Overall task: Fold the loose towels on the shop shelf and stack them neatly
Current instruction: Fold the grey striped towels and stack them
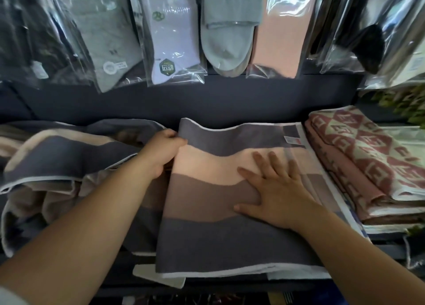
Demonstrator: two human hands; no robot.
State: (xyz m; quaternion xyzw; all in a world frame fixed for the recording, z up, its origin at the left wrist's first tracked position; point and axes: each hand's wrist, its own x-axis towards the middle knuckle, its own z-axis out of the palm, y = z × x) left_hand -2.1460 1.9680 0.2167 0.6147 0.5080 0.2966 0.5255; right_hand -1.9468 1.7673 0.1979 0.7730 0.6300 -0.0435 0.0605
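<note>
A striped towel (213, 240) in grey, peach and brown bands lies folded on the shelf in the middle of the view. My right hand (276, 189) presses flat on it with fingers spread. My left hand (161, 152) grips the towel's left folded edge near the back, thumb on top. A loose towel (57, 162) of the same colours lies crumpled to the left, partly under my left forearm.
A stack of folded red-and-cream patterned towels (372, 166) sits at the right. Packaged socks (170, 35) hang in plastic bags above the shelf. A dark back panel (207, 100) runs behind the towels. The shelf's front edge (207, 286) is near me.
</note>
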